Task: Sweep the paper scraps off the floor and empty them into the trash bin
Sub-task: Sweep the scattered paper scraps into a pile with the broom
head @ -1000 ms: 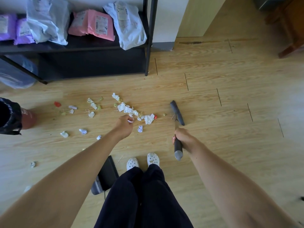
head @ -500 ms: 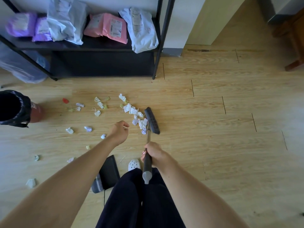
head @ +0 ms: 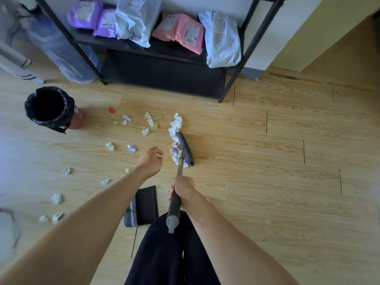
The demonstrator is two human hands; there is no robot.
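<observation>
Paper scraps point(head: 176, 126) lined up against the broom point(head: 186, 149)

The right hand point(head: 183, 192) grips the broom by the dark sleeve of its handle, fingers wrapped tight round it, and the end of the handle points back over the person's dark trousers point(head: 164, 254). The broom's dark head rests on the wooden floor point(head: 267, 161), with a row of crumpled paper scraps touching its left edge. The left hand point(head: 150, 161) hangs above the floor just left of that row, its fingers loosely curled and holding nothing. More scraps lie scattered farther left, reaching toward the trash bin point(head: 49, 108), which stands upright with a black liner. A dark dustpan point(head: 144, 206) lies on the floor beside the person's legs. Behind the scraps a black shelf point(head: 164, 50) carries pink, purple and white parcels point(head: 181, 31).
</observation>
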